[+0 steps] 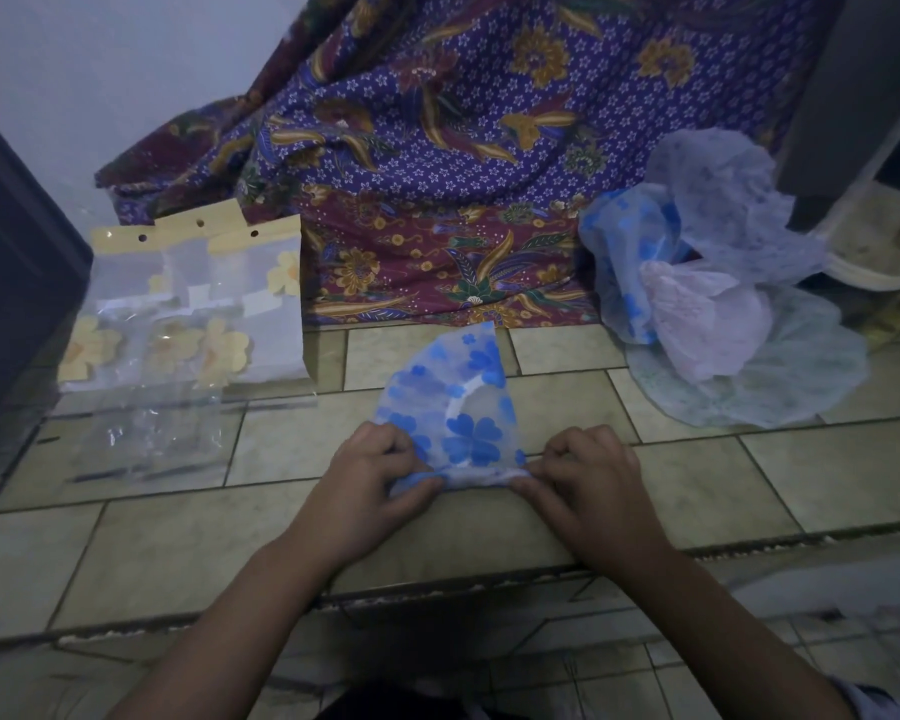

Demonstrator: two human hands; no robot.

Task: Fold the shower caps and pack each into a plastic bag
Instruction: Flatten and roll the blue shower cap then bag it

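A clear shower cap with blue flowers point(458, 402) lies folded into a wedge on the tiled floor, its point aimed away from me. My left hand point(380, 472) pinches its near left corner. My right hand point(588, 472) pinches its near right corner, and the near edge is rolled up between both hands. Several clear plastic bags with yellow flower headers point(188, 298) lie at the left. A heap of unfolded shower caps point(718, 304) in blue, pink and pale green sits at the right.
Purple and maroon patterned cloth point(463, 174) hangs and spreads behind the work spot. A dark panel point(17, 283) stands at the far left. A grey object point(853, 96) juts in at top right. A floor step edge point(437, 589) runs under my forearms.
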